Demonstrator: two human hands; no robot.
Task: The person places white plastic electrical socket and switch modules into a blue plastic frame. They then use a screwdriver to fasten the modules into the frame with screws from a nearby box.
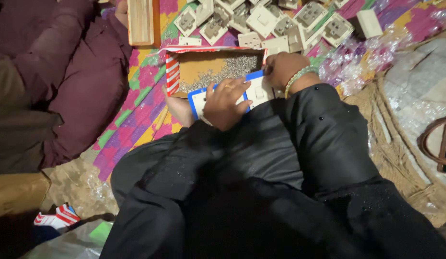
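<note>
Black-robed lap (261, 201) fills the lower frame; above it, the left hand (226, 103) clamps a blue-edged switch plate (254, 91), long axis rising rightward toward the fisted right hand (284, 68), contents hidden.

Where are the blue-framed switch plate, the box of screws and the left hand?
blue-framed switch plate (255, 91), head view, white face.
box of screws (194, 69), head view, bare cardboard floor.
left hand (225, 103), head view, back of hand.

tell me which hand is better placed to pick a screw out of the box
Probably the right hand: it sits at the edge of the cardboard box, right beside the screws. The left hand is spread over the blue-edged switch plate, holding it.
</note>
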